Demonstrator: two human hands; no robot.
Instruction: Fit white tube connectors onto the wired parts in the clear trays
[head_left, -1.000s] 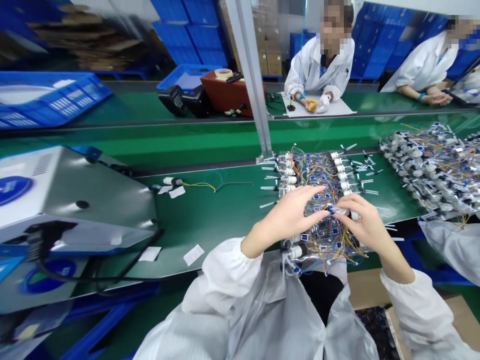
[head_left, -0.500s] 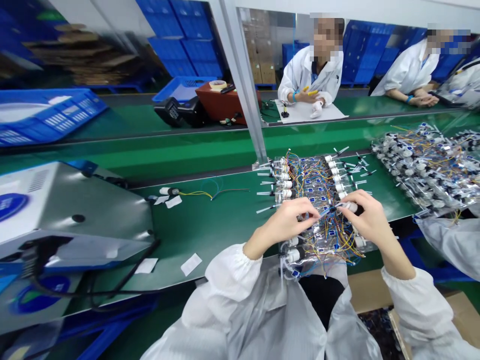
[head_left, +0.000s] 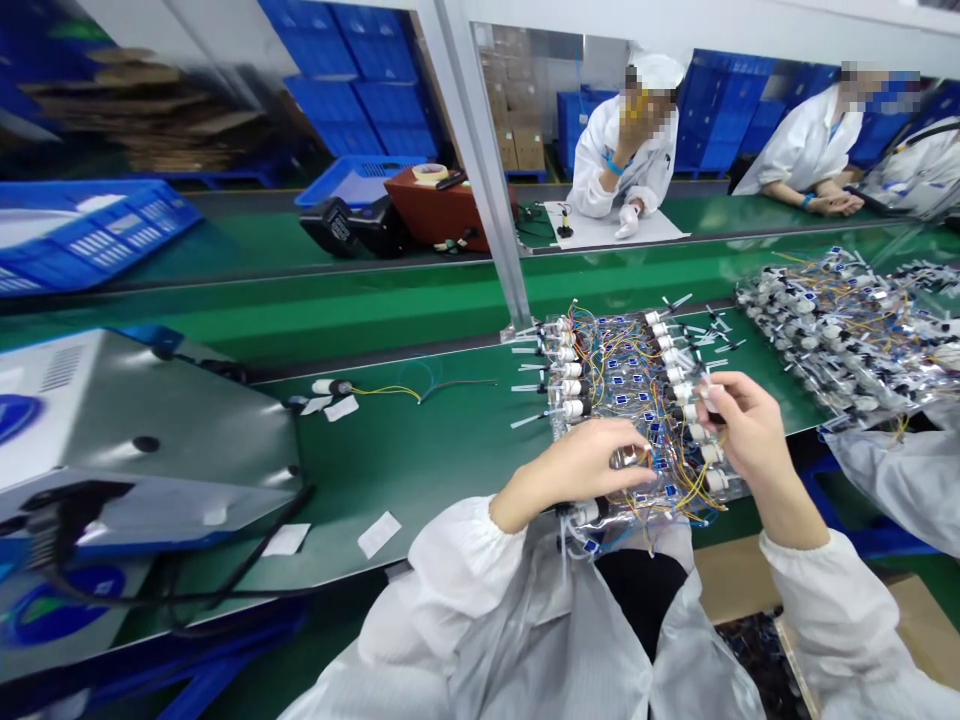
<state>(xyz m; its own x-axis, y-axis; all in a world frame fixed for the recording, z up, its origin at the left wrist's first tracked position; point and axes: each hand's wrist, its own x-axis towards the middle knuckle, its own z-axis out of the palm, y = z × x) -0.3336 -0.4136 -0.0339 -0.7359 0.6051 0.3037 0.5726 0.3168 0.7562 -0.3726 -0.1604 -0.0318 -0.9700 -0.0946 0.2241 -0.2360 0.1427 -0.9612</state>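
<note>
Several wired units lie in a row on the green bench, each with white-and-black cylindrical ends, small blue squares and coloured wires (head_left: 694, 480). My right hand (head_left: 746, 425) pinches one white-and-black cylindrical part (head_left: 711, 402) at the row's right side, with a pale strip rising from it. Over the middle of the row, my left hand (head_left: 600, 462) is curved, its thumb and fingers apart. Wires and a blue square lie just beyond its fingertips. Its palm side is hidden.
A grey-and-white machine (head_left: 187, 430) with a black cable stands left. One separate wired cylinder (head_left: 330, 387) lies near paper slips (head_left: 379, 535). A heap of similar units (head_left: 817, 330) is at right. A metal post (head_left: 487, 180) rises ahead; a co-worker (head_left: 626, 160) sits beyond.
My hands have drawn apart. The left has dropped slightly toward me and its fingers have parted; the right has shifted slightly right with the cylindrical part. The co-worker opposite has raised a hand.
</note>
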